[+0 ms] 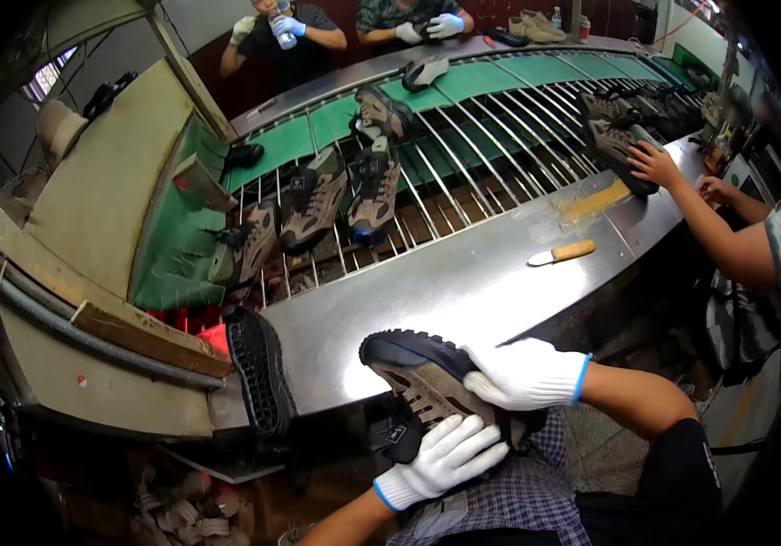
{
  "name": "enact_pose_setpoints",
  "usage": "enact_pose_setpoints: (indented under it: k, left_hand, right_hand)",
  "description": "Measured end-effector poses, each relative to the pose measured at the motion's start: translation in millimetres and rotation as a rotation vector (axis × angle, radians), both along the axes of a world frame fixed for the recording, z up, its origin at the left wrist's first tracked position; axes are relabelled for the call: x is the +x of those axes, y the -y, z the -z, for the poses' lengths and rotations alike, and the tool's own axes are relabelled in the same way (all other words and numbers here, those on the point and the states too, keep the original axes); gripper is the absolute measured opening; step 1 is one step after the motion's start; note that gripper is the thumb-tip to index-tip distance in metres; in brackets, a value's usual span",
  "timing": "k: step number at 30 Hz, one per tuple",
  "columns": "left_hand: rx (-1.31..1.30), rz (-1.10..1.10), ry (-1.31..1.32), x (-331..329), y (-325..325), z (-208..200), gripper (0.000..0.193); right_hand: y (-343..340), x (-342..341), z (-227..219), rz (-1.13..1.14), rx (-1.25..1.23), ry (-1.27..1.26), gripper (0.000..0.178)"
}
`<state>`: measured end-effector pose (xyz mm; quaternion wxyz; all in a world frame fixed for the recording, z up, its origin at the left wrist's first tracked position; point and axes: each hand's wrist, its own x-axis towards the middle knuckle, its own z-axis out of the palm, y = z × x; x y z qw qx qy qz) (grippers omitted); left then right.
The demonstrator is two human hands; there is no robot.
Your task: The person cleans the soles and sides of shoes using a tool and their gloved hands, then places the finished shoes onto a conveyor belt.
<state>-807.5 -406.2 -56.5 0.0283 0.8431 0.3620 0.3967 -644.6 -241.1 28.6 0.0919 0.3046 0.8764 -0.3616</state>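
Above my lap, at the near edge of the metal bench, a brown and black lace-up shoe (436, 398) lies tilted on its side, its black treaded sole facing away from me. My left hand (445, 462), in a white knit glove, is closed round the upper by the tongue, fingers bent over it. My right hand (531, 375), gloved the same way, grips the shoe along its sole side, thumb over the brown upper. A separate black sole (261, 371) stands on edge at the bench's left end.
A wooden-handled knife (563, 253) lies on the metal bench (427, 296). Beyond run metal rollers (490, 136) over a green belt, carrying several shoes (315, 202). At right a co-worker's hand (652, 166) holds another shoe. Two people work opposite, one with a bottle (285, 32).
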Motion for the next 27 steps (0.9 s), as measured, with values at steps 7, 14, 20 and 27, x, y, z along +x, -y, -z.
enact_pose_setpoints:
  k: [7,14,20,27]
  left_hand:
    - [0.098,-0.319,0.449,-77,-31,-67,0.044]
    - [-0.06,-0.502,1.92,-154,-53,-51,0.049]
    - [-0.108,-0.684,1.629,-115,-30,6,0.066]
    - [-0.161,-1.109,0.336,-80,4,27,0.04]
  right_hand:
    - [-114,77,38,0.271,0.58,-0.231,0.045]
    - [-166,172,151,0.477,0.971,-0.091,0.038]
    - [-169,121,118,0.556,0.838,0.141,0.03]
    - [-56,18,6,0.209,0.369,-0.217,0.035]
